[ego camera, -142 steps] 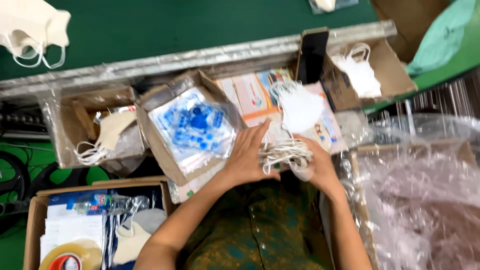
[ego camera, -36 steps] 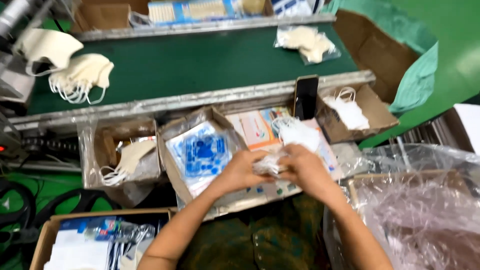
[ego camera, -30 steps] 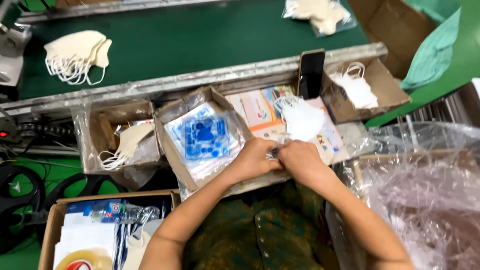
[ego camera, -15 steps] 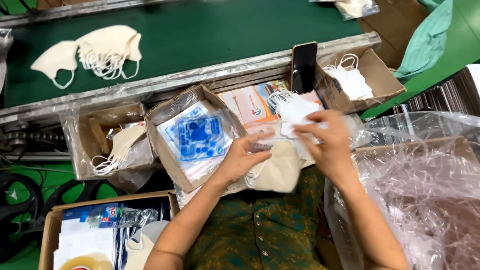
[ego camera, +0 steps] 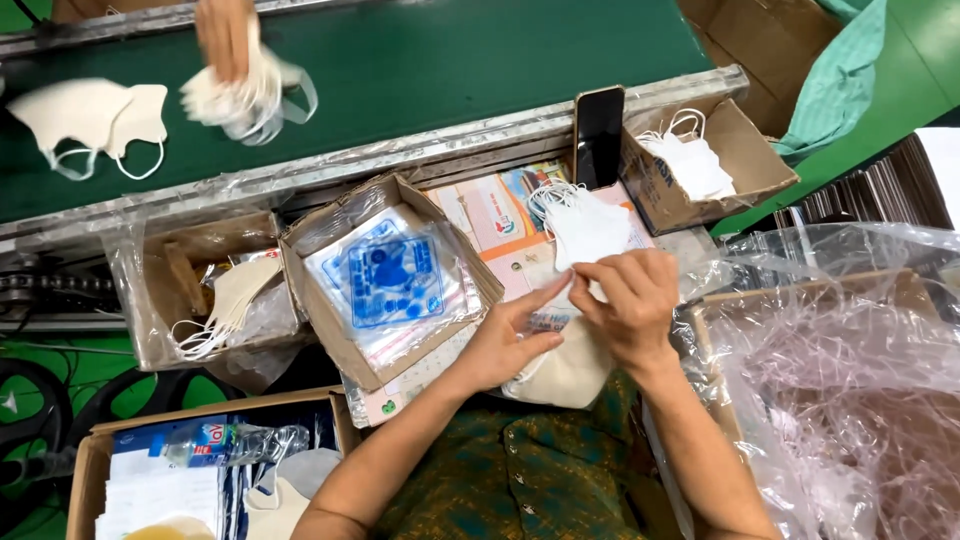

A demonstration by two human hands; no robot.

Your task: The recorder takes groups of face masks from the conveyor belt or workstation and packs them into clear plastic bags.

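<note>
Green conveyor belt (ego camera: 450, 70) is running along the far edge of my worktop, a co-worker's hand (ego camera: 225, 35) gripping masks there. Just right of the cardboard box of blue-printed pouches (ego camera: 385, 280), my left hand (ego camera: 510, 340) and right hand (ego camera: 630, 305) are pinching a clear pouch over a cream face mask (ego camera: 570, 370). I'm judging the slippery film could slide off my fingers, or an ear loop snag.

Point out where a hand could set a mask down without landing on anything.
Bare patch: the green belt, between another person's hand and the cardboard box. Crowded: the bench under the left hand and right hand, hemmed by the box of clear pouches, white masks and phone.
</note>
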